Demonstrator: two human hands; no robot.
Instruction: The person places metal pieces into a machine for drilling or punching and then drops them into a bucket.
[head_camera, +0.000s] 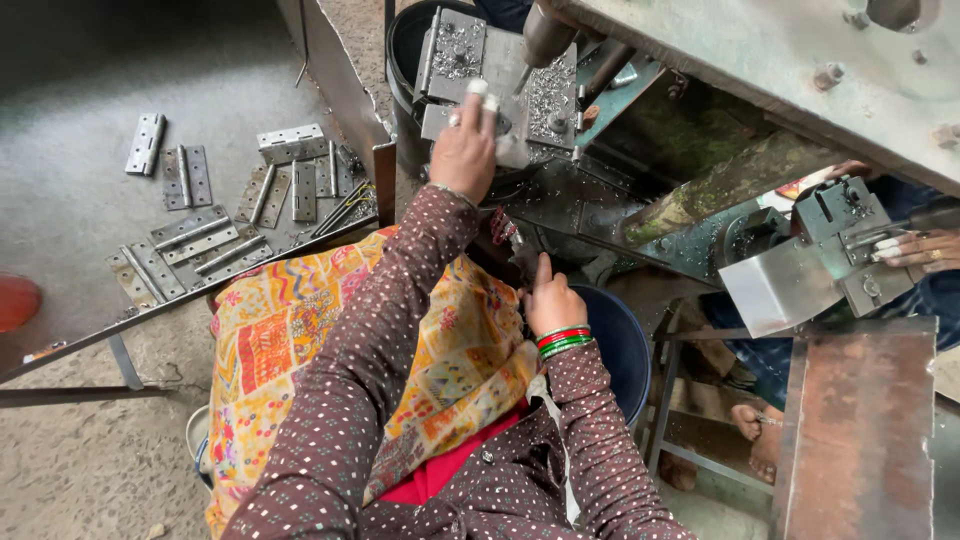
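My left hand (464, 150) reaches forward onto the drill jig (500, 75). Its fingers, tipped with white tape, curl over a metal hinge plate (436, 122) just left of the drill spindle (543, 35). Metal shavings cover the jig. My right hand (550, 300) rests near my lap, fingers curled in and thumb up, with red and green bangles on the wrist. I cannot see anything inside it. A dark blue bucket (620, 345) stands right beside that hand.
Several steel hinges (200, 235) lie spread on a low board to the left. Another person's hand (920, 250) works at a second metal fixture (820, 260) on the right, their foot (760, 440) below. A rusty plate (860, 420) fills the lower right.
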